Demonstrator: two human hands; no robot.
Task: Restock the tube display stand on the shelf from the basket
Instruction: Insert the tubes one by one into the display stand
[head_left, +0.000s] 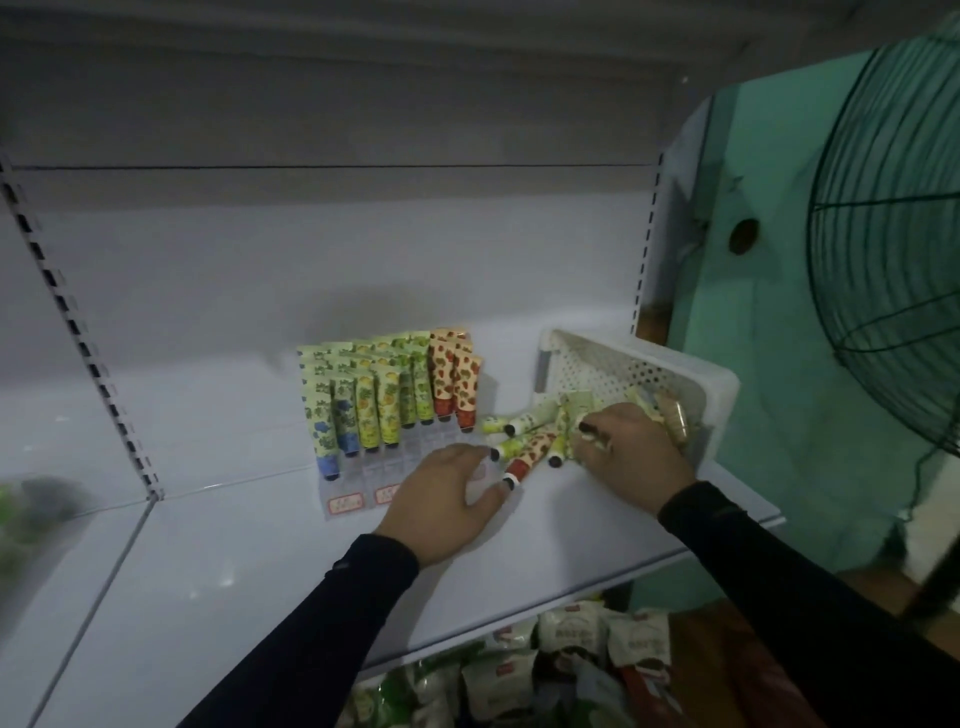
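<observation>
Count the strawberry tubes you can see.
At least 4. Three or so stand in the stand's right column, partly hiding each other, so more may sit behind. One lies on the shelf between the hands. The basket may hide others.

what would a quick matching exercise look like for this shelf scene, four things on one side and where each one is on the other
Things:
1. basket
2. display stand
3. fan
4. left hand

Places:
A. far right, off the shelf
B. tipped on its side at the shelf's right end
C. in front of the stand, near a red-patterned tube
D. middle of the shelf, holding upright tubes

Pairs: 1-B, 2-D, 3-A, 4-C
</observation>
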